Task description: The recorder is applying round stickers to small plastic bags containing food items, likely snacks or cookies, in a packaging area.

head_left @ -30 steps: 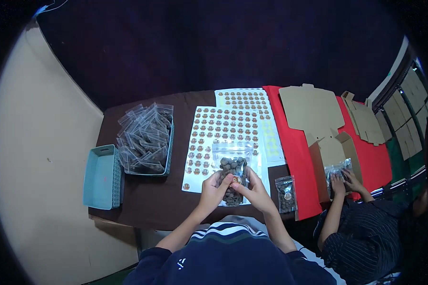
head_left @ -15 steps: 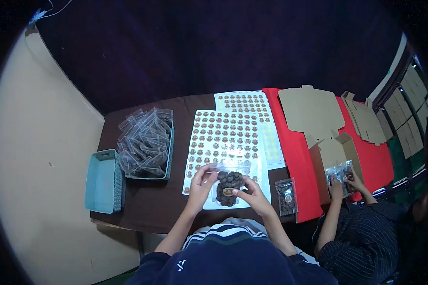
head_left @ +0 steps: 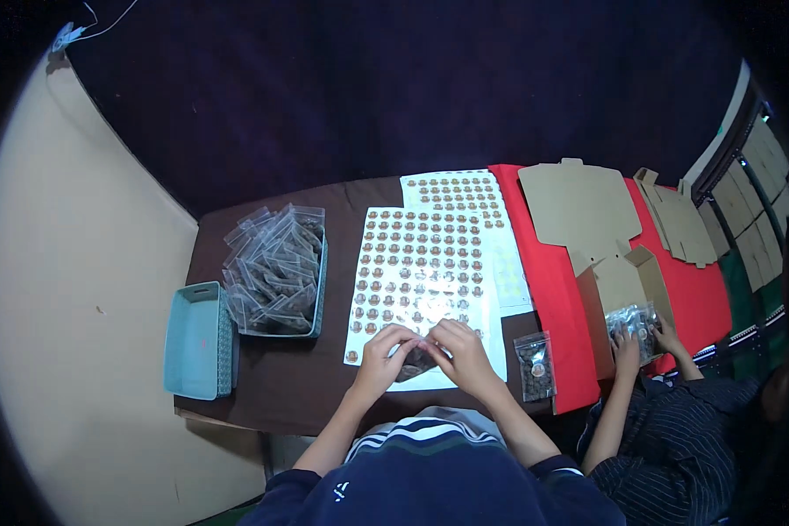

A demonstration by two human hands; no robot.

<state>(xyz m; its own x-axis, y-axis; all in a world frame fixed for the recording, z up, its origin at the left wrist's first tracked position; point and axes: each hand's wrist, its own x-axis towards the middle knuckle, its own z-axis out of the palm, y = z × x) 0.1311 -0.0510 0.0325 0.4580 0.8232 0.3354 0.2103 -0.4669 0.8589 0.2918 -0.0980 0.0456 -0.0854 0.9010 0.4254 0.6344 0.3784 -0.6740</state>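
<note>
Flat on the sticker sheet (head_left: 421,263), pouch (head_left: 416,364) lengthwise left-right, both hands' grip closed around it.

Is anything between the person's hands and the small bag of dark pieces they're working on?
Nothing visible. The left hand and right hand both already rest on the small bag, pressing it onto the sticker sheet. The fingers partly cover it.
</note>
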